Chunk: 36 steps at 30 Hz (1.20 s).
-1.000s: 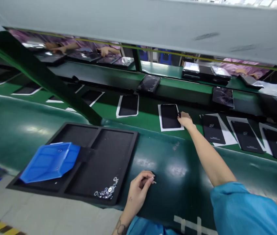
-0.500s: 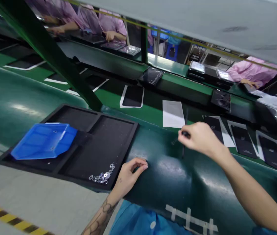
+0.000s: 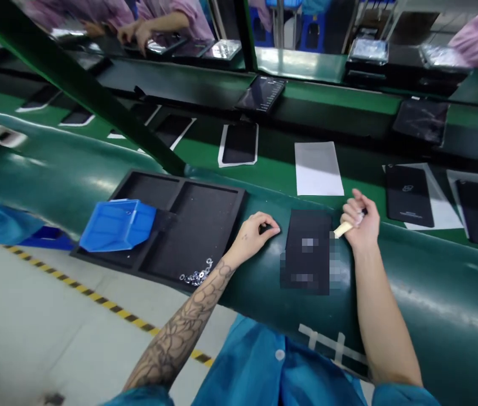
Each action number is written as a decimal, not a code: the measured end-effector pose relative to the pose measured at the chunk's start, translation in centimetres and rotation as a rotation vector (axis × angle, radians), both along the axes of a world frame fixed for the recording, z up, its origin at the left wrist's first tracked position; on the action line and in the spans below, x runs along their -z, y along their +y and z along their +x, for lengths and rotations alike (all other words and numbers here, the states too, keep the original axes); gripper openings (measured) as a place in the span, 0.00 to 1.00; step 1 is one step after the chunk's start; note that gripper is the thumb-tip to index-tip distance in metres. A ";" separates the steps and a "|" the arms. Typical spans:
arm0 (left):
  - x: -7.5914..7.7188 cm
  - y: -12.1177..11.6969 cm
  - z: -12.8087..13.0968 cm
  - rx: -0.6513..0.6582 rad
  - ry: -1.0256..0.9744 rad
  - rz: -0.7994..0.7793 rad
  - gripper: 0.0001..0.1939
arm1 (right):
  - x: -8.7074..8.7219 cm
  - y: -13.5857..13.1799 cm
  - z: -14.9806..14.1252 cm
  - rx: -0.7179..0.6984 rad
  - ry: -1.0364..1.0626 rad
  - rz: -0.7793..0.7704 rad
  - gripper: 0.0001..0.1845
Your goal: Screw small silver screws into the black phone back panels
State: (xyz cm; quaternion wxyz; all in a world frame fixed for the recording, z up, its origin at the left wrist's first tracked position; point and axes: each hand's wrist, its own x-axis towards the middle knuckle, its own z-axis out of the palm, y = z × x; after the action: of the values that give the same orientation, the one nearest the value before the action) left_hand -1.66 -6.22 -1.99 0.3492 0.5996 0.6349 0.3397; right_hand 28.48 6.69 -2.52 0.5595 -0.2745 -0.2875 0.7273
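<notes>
A black rectangular panel [image 3: 306, 268] with pale marks lies on the green bench between my hands; part of it is blurred into blocks. My right hand [image 3: 361, 220] is at its right edge, fingers curled round a short pale-yellow stick [image 3: 342, 229] that points toward the panel. To the left of the panel, my left hand [image 3: 258, 235] is closed in a pinch, apart from the panel. Whatever sits between its fingertips is too small to make out. Beside my left forearm, small metal rings [image 3: 198, 276] are heaped in a corner of the black divided tray [image 3: 245, 194].
A blue plastic bin [image 3: 116, 228] rests tilted on the tray. Behind the bench, a green belt carries a white sheet [image 3: 318, 169] and several black panels [image 3: 408, 194] on white sheets. A slanting green post [image 3: 107, 115] crosses the left side. People in pink sleeves work beyond.
The black panel, seen edge-on near my right hand before, now shows its broad face. My right hand has turned and now shows the pale stick. The view has shifted, with my left hand still pinched.
</notes>
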 end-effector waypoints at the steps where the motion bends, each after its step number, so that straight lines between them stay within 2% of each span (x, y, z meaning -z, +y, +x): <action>1: 0.2 1.1 0.2 0.014 0.031 -0.003 0.07 | 0.8 0.4 0.6 0.061 0.098 -0.029 0.08; 4: 0.4 4.0 0.8 0.052 0.104 -0.036 0.05 | 2.2 0.9 1.2 0.072 0.179 -0.089 0.09; 9: -0.1 7.5 1.5 0.156 0.164 -0.108 0.06 | 2.0 1.2 0.4 0.023 0.139 -0.098 0.10; 17: -1.9 9.1 1.8 0.205 0.291 -0.253 0.06 | 1.9 1.0 -0.4 0.042 0.098 -0.120 0.11; 21: -2.4 9.9 1.7 0.285 0.331 -0.257 0.05 | 1.6 0.8 -0.8 0.086 0.075 -0.109 0.12; 23: -2.6 10.7 1.6 0.335 0.360 -0.254 0.05 | 1.5 0.8 -0.9 0.093 0.075 -0.101 0.13; 27: -2.9 13.7 1.9 0.435 0.528 -0.332 0.14 | 1.6 0.8 -0.9 0.083 0.068 -0.089 0.14; 30: -2.5 16.5 2.6 0.566 0.697 -0.347 0.20 | 1.6 0.6 -0.6 0.083 0.036 -0.095 0.15; 32: -1.7 18.2 2.9 0.637 0.760 -0.319 0.25 | 1.3 0.3 -0.3 0.092 0.028 -0.089 0.17; 34: -0.5 19.4 2.9 0.676 0.750 -0.294 0.27 | 0.5 -0.2 -0.1 0.088 0.032 -0.055 0.23; 36: 0.6 20.0 2.7 0.662 0.646 -0.323 0.28 | -0.8 -0.9 -0.3 0.064 0.014 0.020 0.28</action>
State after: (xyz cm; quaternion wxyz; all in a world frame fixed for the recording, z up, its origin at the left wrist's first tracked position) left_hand 1.04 13.76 -2.56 0.3125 0.7820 0.5307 -0.0958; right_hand 28.23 5.83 -1.73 0.5874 -0.2729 -0.2816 0.7080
